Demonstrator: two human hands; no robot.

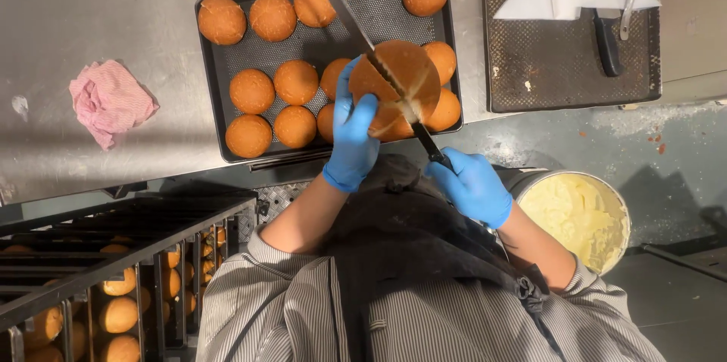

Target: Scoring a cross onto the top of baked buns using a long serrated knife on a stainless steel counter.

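— Inspector, what is each grip doing?

— The left hand [353,138], in a blue glove, is clamping its grip around a round bun [400,83], holding it above the near edge of the dark baking tray [333,36]. The right hand [471,184], also gloved, is closing its grip on the black handle of a long knife [363,32], whose blade is lying inside the bun.

— And around them?

— More buns are sitting in rows on the tray, on the steel worktop [98,6]. A pink cloth [110,101] is lying well to the left. A tub of pale cream [581,214] is standing just beside the right forearm.
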